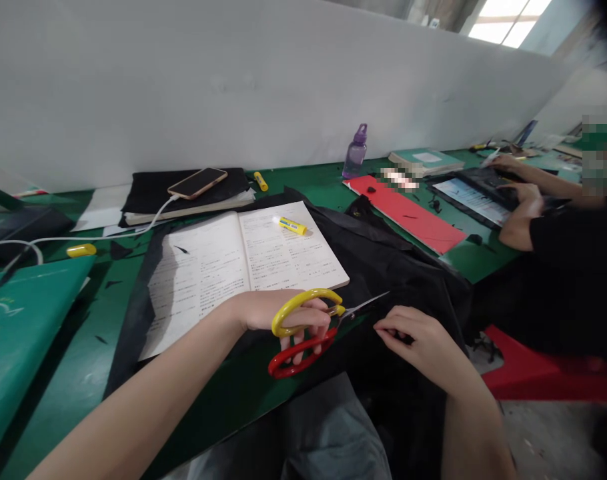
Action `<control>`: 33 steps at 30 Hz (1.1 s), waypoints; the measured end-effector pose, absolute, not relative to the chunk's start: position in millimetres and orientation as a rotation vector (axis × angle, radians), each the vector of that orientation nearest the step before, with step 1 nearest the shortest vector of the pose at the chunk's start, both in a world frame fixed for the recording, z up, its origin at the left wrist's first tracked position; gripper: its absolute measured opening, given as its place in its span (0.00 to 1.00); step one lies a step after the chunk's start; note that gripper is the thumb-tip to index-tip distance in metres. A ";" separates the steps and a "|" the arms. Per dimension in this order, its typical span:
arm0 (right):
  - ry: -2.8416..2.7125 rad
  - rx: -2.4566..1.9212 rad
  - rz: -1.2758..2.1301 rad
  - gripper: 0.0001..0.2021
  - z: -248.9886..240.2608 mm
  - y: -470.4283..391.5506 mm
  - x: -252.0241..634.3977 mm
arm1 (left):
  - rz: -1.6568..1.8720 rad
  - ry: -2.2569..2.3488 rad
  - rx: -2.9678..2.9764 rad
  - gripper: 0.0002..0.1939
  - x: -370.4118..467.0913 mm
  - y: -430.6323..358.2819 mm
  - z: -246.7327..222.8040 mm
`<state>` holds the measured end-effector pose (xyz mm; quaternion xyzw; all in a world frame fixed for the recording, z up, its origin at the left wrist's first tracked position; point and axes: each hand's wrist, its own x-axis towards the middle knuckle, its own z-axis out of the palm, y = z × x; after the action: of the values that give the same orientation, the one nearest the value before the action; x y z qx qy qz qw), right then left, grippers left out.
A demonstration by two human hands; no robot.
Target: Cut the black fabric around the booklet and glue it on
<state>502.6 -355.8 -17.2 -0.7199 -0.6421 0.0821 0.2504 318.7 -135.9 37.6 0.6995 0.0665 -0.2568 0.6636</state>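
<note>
A pair of scissors point(339, 313) with one yellow and one red handle loop is in my left hand point(303, 319), fingers through the loops. The blades point right and slightly up, towards my right hand point(413, 337). That hand is closed in a pinch at the black cloth point(408, 273), a little right of the blade tips; the pinched bit itself is hard to see against the dark. An open book point(218, 267) with printed pages lies on the cloth, beyond my left hand. On its right page rests a yellow glue stick point(291, 226).
A phone point(198, 183) on a cable lies on a black-covered book point(138, 190). Behind stand a purple bottle point(355, 157) and a red board point(408, 217). Yellow caps point(81, 250) and black scraps dot the green table point(98, 320). At right, a co-worker's hands point(521, 183) handle black material.
</note>
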 end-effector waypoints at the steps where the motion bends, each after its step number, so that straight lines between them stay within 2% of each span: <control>1: -1.748 -1.958 0.221 0.08 -16.9 -355.9 502.5 | -0.569 0.146 1.585 0.15 320.2 -135.9 36.2; 18: -1.678 -1.932 0.241 0.07 -14.0 -354.8 504.0 | -0.536 0.144 1.569 0.15 339.0 -138.1 23.5; 22: -1.510 -1.900 0.024 0.06 -17.8 -355.0 511.0 | -0.499 0.120 1.612 0.15 339.7 -139.6 23.6; 26: -1.182 -1.940 -0.297 0.10 -27.9 -353.0 523.8 | -0.450 0.075 1.689 0.17 339.0 -140.3 23.4; 33: -1.109 -2.186 -0.150 0.15 -43.9 -353.0 543.6 | -0.399 0.065 1.698 0.17 335.2 -141.7 19.4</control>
<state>543.6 -353.0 -43.9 -0.8383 -0.4252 -0.0574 0.3363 335.2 -141.7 19.4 0.7452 0.0284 -0.1750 0.6429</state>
